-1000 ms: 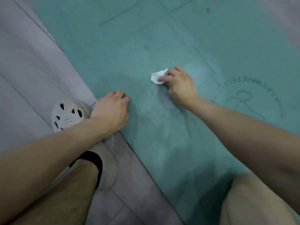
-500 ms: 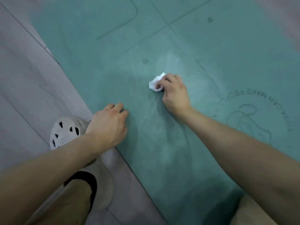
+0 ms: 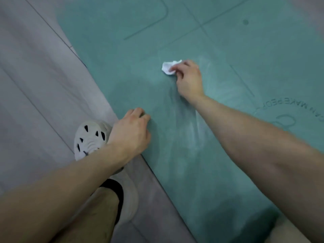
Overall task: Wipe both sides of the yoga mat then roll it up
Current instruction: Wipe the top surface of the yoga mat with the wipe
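Floor point(image 3: 35, 85): grey planks with thin dark seams, matte, filling the left side and the near strip beside the mat.
Shoe point(image 3: 89, 139): 1 white moulded clog with oval vent holes, smooth and rounded, on the floor just left of the mat's edge; the left wrist crosses over its right side.
Sock point(image 3: 114, 187): a black cuff at the ankle, above a second pale shoe part near the bottom.
Trouser leg point(image 3: 91, 216): tan cloth, near left; another tan knee shows at the near right corner, resting on the mat.
Yoga mat point(image 3: 228, 41): teal, flat on the floor, unrolled, running from near right to far left; a soft matte surface with thin engraved guide lines, 1 dot and a round logo point(image 3: 287, 113) of reversed letters at the right.
Streaks: pale smeared marks on the mat between the 2 forearms.
Wipe point(image 3: 168, 67): small, white, crumpled, lying on the mat's middle.
Right hand point(image 3: 189, 79): fingers curled over the wipe, pinching it against the mat.
Left hand point(image 3: 130, 135): fingers bent, tips bearing on the mat at its left edge; whether it grips the edge cannot be told.
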Demonstrator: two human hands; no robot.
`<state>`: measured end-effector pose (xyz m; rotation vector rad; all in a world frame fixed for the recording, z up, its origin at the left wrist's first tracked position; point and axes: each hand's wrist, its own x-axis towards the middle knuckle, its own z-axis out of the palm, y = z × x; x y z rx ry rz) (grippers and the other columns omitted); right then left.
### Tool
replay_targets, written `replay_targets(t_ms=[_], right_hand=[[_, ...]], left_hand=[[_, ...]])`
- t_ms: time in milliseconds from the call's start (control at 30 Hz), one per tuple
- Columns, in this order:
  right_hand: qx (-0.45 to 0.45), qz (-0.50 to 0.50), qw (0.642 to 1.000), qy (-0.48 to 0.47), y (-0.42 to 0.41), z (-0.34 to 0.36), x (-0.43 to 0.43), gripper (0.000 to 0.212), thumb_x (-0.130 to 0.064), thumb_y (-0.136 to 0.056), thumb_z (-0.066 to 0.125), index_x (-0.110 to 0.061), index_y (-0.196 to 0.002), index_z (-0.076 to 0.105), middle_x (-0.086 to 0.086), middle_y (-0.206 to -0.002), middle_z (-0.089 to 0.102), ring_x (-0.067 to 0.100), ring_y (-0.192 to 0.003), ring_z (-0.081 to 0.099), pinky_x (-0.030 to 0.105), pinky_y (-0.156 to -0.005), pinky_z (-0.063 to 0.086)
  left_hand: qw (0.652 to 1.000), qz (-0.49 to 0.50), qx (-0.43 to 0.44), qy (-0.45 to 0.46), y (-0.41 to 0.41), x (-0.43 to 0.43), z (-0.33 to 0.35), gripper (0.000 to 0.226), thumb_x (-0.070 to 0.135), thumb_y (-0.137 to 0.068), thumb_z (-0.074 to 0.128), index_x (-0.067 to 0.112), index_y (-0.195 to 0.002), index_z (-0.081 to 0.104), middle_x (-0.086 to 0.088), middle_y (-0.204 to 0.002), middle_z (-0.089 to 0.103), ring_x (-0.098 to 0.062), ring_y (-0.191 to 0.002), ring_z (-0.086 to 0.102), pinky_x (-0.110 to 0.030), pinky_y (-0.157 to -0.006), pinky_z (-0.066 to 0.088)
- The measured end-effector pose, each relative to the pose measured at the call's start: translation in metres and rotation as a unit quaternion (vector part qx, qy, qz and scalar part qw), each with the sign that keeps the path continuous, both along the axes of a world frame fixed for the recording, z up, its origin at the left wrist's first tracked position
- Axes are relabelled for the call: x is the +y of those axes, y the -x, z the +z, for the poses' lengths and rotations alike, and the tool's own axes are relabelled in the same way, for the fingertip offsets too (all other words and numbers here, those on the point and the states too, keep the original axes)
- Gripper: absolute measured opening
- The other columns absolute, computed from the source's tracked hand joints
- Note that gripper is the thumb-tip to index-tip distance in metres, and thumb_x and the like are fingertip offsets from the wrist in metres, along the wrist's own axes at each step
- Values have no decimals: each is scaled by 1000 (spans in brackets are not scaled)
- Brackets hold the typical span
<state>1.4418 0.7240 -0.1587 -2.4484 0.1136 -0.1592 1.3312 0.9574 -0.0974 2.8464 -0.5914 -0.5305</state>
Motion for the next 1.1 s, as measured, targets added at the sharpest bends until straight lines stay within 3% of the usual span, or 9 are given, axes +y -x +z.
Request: replay_targets(t_ms=[100,200,400,533,600,767,933,1100], right_hand=[[42,-7,999,21,-69,-5,20,40,-12,-89,47,-25,-101,83,9,-105,66,34,-105,64,29,-89,48],[30,17,999,38,-61,2,38,37,-10,-94,50,-24,-110,81,8,-108,65,34,-107,62,25,-88,43],[9,126,992,23,93,13,39,36,1,-91,56,-18,-113,77,6,-113,67,33,-111,61,40,-100,49],[61,170,983,-24,224,19,34,43,11,-86,62,-19,-111,79,0,-108,64,26,-105,62,35,-98,49],[76,187,979,-34,241,18,29,46,13,-86,62,-20,-111,80,-1,-108,64,24,-104,62,34,-97,49],[29,149,987,-47,109,9,58,38,8,-87,62,-20,-103,83,3,-102,67,21,-101,62,14,-94,39],[50,111,993,-3,-51,9,114,36,-2,-91,57,-23,-102,84,12,-103,66,27,-98,66,12,-77,37],[13,155,988,-11,-21,13,102,35,-6,-91,55,-22,-103,83,9,-104,68,30,-101,66,25,-88,46]], left_hand=[[1000,31,-5,-2,0,14,-4,34,23,-83,57,17,-114,67,-1,-120,58,-27,-114,55,-49,-79,59],[1000,27,-1,-2,4,24,-6,38,22,-81,57,16,-117,66,-1,-124,58,-27,-114,55,-49,-80,59],[1000,13,8,-25,-1,19,-7,32,22,-78,55,12,-106,68,-6,-111,58,-32,-105,55,-51,-81,58],[999,9,15,-36,-6,19,-2,27,20,-81,59,11,-105,69,-8,-107,59,-34,-106,56,-49,-83,56],[999,18,20,-39,-8,18,2,26,20,-84,59,12,-107,69,-7,-110,60,-33,-110,56,-45,-81,53],[999,0,3,-51,-2,24,4,24,23,-87,57,17,-107,69,-3,-115,60,-29,-111,57,-45,-77,56],[998,27,7,-56,-2,35,7,30,24,-83,53,17,-105,72,-3,-113,63,-29,-107,60,-48,-81,57],[994,110,3,-21,-28,47,18,39,25,-88,53,13,-121,70,-7,-125,62,-33,-119,55,-51,-95,53]])
